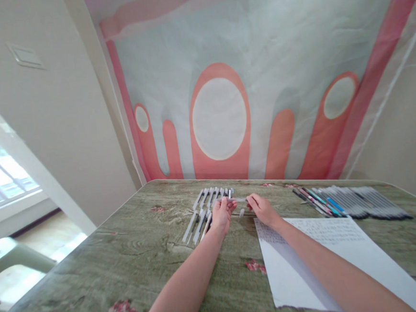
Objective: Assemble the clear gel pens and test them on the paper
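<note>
My left hand (222, 215) and my right hand (262, 208) reach out over the green table (137, 257) and together hold one clear pen (233, 200) level between them, each hand pinching one end. Just left of my left hand lies a row of several clear pens and barrels (206, 206) side by side. A small clear cap (241, 212) rests on the table between my hands. My right forearm lies across a white sheet of paper (320, 257) with handwriting on it.
A long row of several dark and coloured pens (351, 200) lies at the back right of the table. A pink and pale blue cloth (225, 101) hangs behind the table. A window (1, 177) and a green chair (7, 258) are at the left.
</note>
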Demonstrator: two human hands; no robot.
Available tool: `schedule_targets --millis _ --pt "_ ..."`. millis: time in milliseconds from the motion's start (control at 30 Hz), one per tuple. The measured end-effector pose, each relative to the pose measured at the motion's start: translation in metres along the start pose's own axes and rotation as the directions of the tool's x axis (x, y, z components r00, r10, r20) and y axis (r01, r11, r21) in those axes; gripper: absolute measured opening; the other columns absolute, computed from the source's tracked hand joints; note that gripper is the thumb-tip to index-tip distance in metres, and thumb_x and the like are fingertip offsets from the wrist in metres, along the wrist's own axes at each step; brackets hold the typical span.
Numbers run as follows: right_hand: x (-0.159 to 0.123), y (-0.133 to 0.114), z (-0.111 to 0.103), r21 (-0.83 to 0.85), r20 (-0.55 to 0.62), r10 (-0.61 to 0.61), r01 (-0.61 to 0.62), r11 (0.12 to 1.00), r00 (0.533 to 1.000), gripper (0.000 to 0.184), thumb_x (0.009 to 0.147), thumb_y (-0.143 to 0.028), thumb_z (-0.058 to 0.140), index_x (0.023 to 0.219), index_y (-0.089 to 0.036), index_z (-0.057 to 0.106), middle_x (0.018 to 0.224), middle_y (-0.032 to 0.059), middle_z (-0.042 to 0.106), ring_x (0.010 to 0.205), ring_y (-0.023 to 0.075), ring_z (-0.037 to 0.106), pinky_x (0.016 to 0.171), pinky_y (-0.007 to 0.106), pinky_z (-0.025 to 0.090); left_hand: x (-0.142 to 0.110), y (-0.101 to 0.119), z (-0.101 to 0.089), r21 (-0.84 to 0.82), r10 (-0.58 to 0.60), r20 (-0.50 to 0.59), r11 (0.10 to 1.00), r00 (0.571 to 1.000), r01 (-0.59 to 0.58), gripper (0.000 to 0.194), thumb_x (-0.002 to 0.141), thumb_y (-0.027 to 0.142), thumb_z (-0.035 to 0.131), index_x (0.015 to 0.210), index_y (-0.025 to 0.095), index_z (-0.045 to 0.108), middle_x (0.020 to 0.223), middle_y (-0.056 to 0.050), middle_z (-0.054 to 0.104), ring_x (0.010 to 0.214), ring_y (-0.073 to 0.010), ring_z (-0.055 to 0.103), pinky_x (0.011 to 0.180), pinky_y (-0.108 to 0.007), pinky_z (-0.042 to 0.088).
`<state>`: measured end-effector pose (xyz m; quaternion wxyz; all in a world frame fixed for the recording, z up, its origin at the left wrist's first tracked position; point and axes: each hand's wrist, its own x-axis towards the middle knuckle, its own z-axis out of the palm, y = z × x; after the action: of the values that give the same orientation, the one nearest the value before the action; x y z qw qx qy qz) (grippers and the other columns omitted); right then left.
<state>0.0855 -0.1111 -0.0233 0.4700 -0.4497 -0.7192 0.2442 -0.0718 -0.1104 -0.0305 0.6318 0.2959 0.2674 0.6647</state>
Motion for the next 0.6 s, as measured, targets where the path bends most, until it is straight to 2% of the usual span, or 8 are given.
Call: schedule_targets --millis 100,200,300,433,500,600 --pt "-0.0005 0.0003 -0.0005 0.006 0.023 0.025 -0.025 1.0 0.999 0.036 0.087 -0.043 0.029 0.067 -0.02 0.049 0.057 -0.0015 0.054 0.053 0.0125 0.05 0.056 0.024 0.037 0.0001 -0.0004 0.0004 0.001 -0.005 -0.013 1.0 1.0 0.005 0.016 0.079 0.027 0.054 0.083 0.013 0.048 0.077 -0.006 0.063 0.073 -0.0126 0.062 0.078 -0.031 0.047" --pt "-0.001 -0.001 -0.0016 0.019 0.018 0.001 -0.001 1.0 1.0 0.03 0.086 -0.043 0.033 0.074 -0.02 0.049 0.061 -0.0021 0.054 0.056 0.0124 0.051 0.056 0.024 0.037 0.0004 -0.0003 0.001 0.0 -0.004 -0.022 1.0 1.0 0.004 0.016 0.079 0.027 0.054 0.083 0.013 0.048 0.077 -0.006 0.063 0.074 -0.0128 0.062 0.079 -0.031 0.047" --pt "-0.0003 -0.0002 -0.0015 -0.016 0.004 -0.011 0.011 1.0 1.0 0.033 0.085 -0.044 0.033 0.068 -0.02 0.048 0.058 -0.0021 0.054 0.056 0.0125 0.05 0.059 0.024 0.037 0.0004 0.0001 0.0018 0.004 -0.012 -0.001 1.0 1.0 0.012 0.016 0.079 0.028 0.054 0.084 0.013 0.048 0.078 -0.006 0.063 0.075 -0.0132 0.062 0.081 -0.033 0.047" --pt "0.001 0.0038 0.001 0.055 0.03 0.089 -0.091 0.994 0.996 0.044 0.086 -0.047 0.026 0.058 -0.02 0.045 0.048 -0.0027 0.049 0.047 0.0119 0.046 0.053 0.024 0.036 0.0 0.0004 0.0028 0.004 -0.027 0.011 1.0 1.0 0.027 0.019 0.078 0.029 0.055 0.086 0.013 0.048 0.082 -0.007 0.063 0.076 -0.0135 0.062 0.082 -0.033 0.046" --pt "0.0008 0.0038 0.0015 0.127 0.039 0.117 -0.121 0.985 0.992 0.042 0.086 -0.048 0.025 0.062 -0.02 0.046 0.051 -0.0024 0.051 0.047 0.012 0.047 0.05 0.024 0.036 0.0 0.0004 0.0028 0.0 -0.021 -0.004 1.0 1.0 0.021 0.019 0.079 0.03 0.055 0.086 0.013 0.048 0.082 -0.007 0.063 0.076 -0.0129 0.062 0.082 -0.033 0.046" --pt "-0.0002 0.0001 -0.0005 0.163 0.012 0.073 -0.074 0.984 0.997 0.032 0.084 -0.046 0.032 0.075 -0.02 0.048 0.061 -0.002 0.054 0.053 0.0123 0.049 0.051 0.024 0.037 0.0001 0.0008 0.002 -0.002 -0.014 -0.012 1.0 1.0 0.014 0.018 0.079 0.029 0.054 0.084 0.013 0.048 0.081 -0.007 0.063 0.074 -0.012 0.062 0.081 -0.031 0.046"
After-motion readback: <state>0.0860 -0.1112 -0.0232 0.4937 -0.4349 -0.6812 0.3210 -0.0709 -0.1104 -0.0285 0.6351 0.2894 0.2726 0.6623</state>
